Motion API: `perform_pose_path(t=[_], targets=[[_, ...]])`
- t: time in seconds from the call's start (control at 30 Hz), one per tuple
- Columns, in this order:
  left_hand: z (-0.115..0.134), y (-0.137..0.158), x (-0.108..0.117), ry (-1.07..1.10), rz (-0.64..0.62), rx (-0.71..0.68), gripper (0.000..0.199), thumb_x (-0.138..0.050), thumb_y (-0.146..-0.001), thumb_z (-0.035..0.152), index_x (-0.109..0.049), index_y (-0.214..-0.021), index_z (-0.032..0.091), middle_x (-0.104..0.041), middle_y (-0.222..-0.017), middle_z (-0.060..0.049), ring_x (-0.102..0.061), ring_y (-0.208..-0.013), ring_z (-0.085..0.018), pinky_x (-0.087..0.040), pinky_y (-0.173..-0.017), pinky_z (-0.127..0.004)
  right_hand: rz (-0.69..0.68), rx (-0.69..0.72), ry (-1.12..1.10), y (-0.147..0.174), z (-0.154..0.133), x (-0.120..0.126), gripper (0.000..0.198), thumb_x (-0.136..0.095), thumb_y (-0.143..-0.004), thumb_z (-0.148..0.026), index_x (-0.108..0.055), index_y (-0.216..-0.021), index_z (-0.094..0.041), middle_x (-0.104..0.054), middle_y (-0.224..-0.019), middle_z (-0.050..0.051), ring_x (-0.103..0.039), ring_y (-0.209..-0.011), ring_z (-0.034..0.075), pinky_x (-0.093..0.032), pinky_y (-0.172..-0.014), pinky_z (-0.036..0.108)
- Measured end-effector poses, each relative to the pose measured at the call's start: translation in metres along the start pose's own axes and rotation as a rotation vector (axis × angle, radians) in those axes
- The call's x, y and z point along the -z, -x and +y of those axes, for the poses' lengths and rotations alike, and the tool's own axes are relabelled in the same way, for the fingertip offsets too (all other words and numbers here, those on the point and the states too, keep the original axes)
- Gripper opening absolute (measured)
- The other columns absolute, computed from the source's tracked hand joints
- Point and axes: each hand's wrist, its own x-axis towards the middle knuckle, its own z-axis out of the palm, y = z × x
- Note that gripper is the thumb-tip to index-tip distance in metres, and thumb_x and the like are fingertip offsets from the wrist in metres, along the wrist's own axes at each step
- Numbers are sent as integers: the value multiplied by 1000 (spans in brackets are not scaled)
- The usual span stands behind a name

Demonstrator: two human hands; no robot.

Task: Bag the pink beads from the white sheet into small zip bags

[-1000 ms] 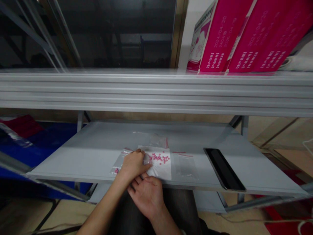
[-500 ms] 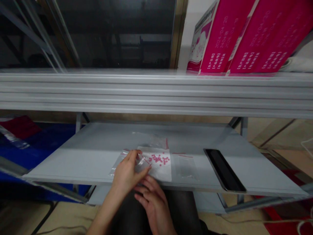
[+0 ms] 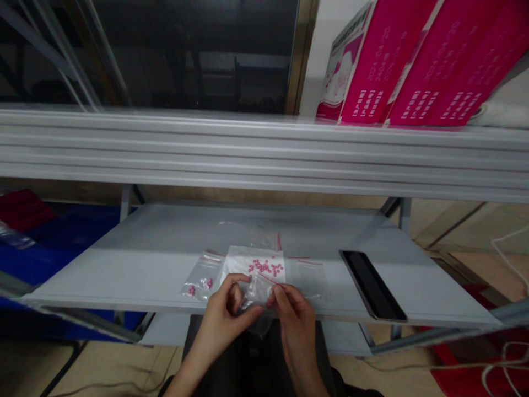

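pinching clear bag [image 3: 257, 292] between left hand [image 3: 225, 314] and right hand [image 3: 293, 317]

pink boxes [image 3: 413, 60] cropped at top, label print unreadable

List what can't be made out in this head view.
- Clear bag: too see-through to tell contents; left hand and right hand cover its edges.
- Pink beads: too small to count.
- Pink boxes: cut off by the top edge; print blurred.
- Left bag: pink bits too small to identify.
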Motion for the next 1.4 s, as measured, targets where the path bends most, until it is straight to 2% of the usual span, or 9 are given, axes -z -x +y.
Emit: perform_pose_path(t=[0.1,0.23,0.57,0.7,0.83,0.9,1.03,1.23,1.4], targets=[[3,-1,9,138,-37,62,24,-61,-81,39,-62,-91,17,-36,-60,8,-38,-54,-11,-31,-54,-21,-80,1,77,-1,-9,8,31,-72,-78,-45,-67,-66,-17,-62,-58,-1,-55,-57,13,-44,-58,22],[11,-2,14,218,-68,63,29,-58,-85,43,-62,-75,16,-45,-66,3,-44,-62,-13,-34,-57,-22,-203,1,121,1,-18,9,27,-72,-76,-43,-69,-69,-17,-63,-56,0,-57,-54,14,-45,-55,22],[16,9,18,38,42,-105,30,-58,-87,34,-57,-63,17,-50,-62,2,-49,-60,-13,-39,-59,-23,-254,123,272,10,-36,12,34,-67,-82,-43,-63,-60,-17,-62,-55,0,-56,-53,13,-44,-52,20],[21,19,18,-64,70,-229,26,-57,-89,26,-58,-65,18,-53,-62,2,-54,-59,-13,-42,-57,-21,-366,165,413,9,-40,29,35,-62,-86,-41,-64,-60,-18,-63,-56,1,-59,-56,14,-45,-56,22],[14,31,11,-184,35,-437,17,-55,-89,17,-60,-73,18,-57,-64,0,-57,-60,-13,-44,-55,-21,-492,324,632,7,-37,54,15,-65,-84,-30,-74,-93,-21,-75,-93,7,-69,-84,21,-52,-75,28],[9,36,5,-241,31,-533,14,-56,-87,13,-60,-76,18,-59,-65,-1,-58,-59,-14,-45,-54,-21,-498,453,679,8,-33,60,34,-71,-79,-24,-69,-113,-24,-71,-114,9,-67,-100,24,-52,-84,31],[6,40,-8,-315,39,-642,16,-56,-84,8,-57,-72,20,-61,-60,-1,-58,-54,-13,-44,-49,-20,-604,563,705,13,-23,52,7,-63,-84,-19,-69,-88,-23,-71,-83,2,-66,-80,18,-51,-71,27],[12,39,-11,-373,59,-757,17,-55,-83,6,-57,-74,20,-62,-58,1,-58,-50,-13,-44,-47,-20,-430,857,802,21,-15,42,22,-47,-82,-10,-60,-68,-19,-61,-63,2,-56,-63,17,-40,-62,29],[12,39,-8,-329,72,-726,16,-55,-85,7,-57,-77,20,-61,-57,1,-56,-49,-12,-44,-48,-21,-469,510,700,24,-20,48,15,-62,-82,-11,-72,-78,-22,-67,-71,1,-62,-69,16,-46,-65,24]])
